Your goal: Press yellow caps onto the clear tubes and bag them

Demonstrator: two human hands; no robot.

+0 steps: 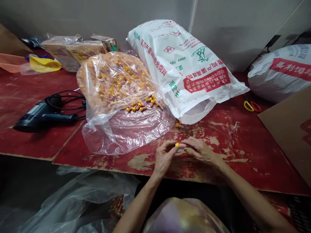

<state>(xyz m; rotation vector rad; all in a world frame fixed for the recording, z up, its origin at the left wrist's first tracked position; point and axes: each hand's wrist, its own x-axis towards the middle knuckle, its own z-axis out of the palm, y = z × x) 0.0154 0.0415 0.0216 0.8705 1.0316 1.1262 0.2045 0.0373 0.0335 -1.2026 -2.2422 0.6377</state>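
Note:
Above the front of the red table, a small yellow-capped tube (181,145) with a pinkish, speckled body lies level between my two hands. My left hand (165,157) pinches its yellow end between thumb and fingers. The other end is in the closed thumb and fingers of my right hand (200,150). Behind them, a large clear plastic bag (123,129) lies on its side, full of the same kind of tubes. Several loose tubes (141,106) rest at its mouth, and a few more (178,123) peek out beside the white sack.
A white printed woven sack (175,61) leans behind the clear bag. On the left lies a dark heat gun (43,113) with a coiled cord. Scissors (252,106) and a cardboard box (289,129) are at right. Below the table edge hangs a plastic bag (80,200) with more tubes.

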